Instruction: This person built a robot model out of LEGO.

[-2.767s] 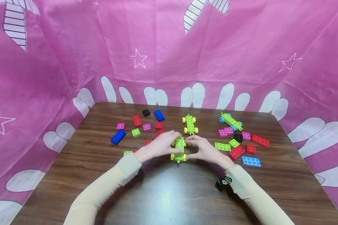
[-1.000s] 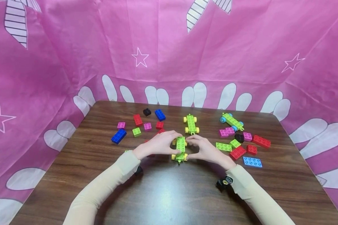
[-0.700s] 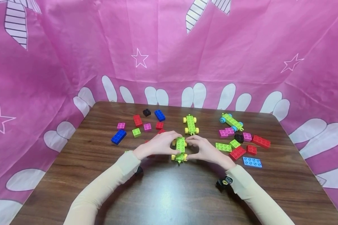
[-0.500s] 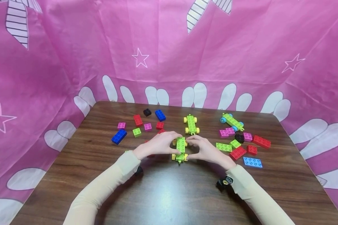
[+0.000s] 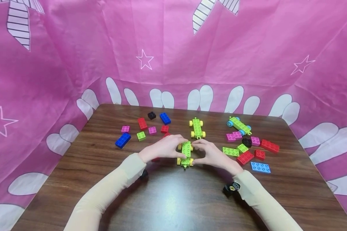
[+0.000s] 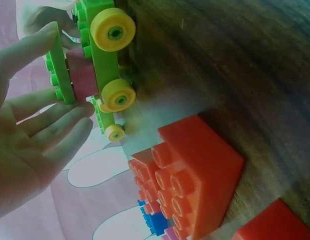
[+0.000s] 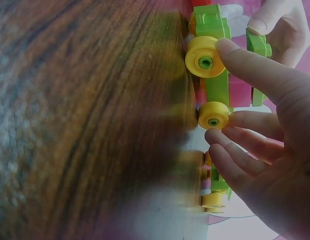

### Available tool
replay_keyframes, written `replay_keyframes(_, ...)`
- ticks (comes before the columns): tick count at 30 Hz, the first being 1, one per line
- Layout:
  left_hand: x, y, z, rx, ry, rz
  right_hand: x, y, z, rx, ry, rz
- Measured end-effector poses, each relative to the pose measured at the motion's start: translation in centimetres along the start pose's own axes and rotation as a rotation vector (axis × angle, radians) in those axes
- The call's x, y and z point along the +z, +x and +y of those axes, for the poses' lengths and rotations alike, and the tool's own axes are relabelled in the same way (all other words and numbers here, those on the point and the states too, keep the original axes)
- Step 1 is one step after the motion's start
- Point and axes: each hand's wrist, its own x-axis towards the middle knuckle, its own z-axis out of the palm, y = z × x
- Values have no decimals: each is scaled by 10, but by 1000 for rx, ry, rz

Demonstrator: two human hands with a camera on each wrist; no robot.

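Observation:
A lime-green toy car base (image 7: 217, 90) with yellow wheels stands on the table before me. On its middle sits a pink brick (image 6: 81, 75), with a lime-green plate brick (image 5: 186, 149) lying over that. Whether the plate is fully seated cannot be told. My left hand (image 5: 166, 147) pinches the plate by its ends, thumb at the near end and fingers at the far one. My right hand (image 5: 211, 154) holds the car base from the right side, its thumb on the near wheel and fingertips by the far wheel.
Behind stands another yellow-wheeled base (image 5: 197, 128); a blue-wheeled base (image 5: 239, 125) is back right. Red, pink, black, lime and light blue bricks (image 5: 260, 167) lie right. More bricks, including a dark blue brick (image 5: 123, 140), lie left. A pink curtain (image 5: 173, 48) closes the back.
Both hands keep their places at the car base. The left forearm has shifted slightly, and a lime brick seen beside that wrist earliest is now covered. The head view has drifted a little.

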Motion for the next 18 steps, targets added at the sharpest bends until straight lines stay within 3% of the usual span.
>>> replay_keyframes(12, 6, -2, -2, 0, -50, 28, -1, -1, -1, 11, -22, -7)
replay_keyframes(18, 5, -4, 0, -31, -32, 47, -1, -1, -3, 5, -29, -8)
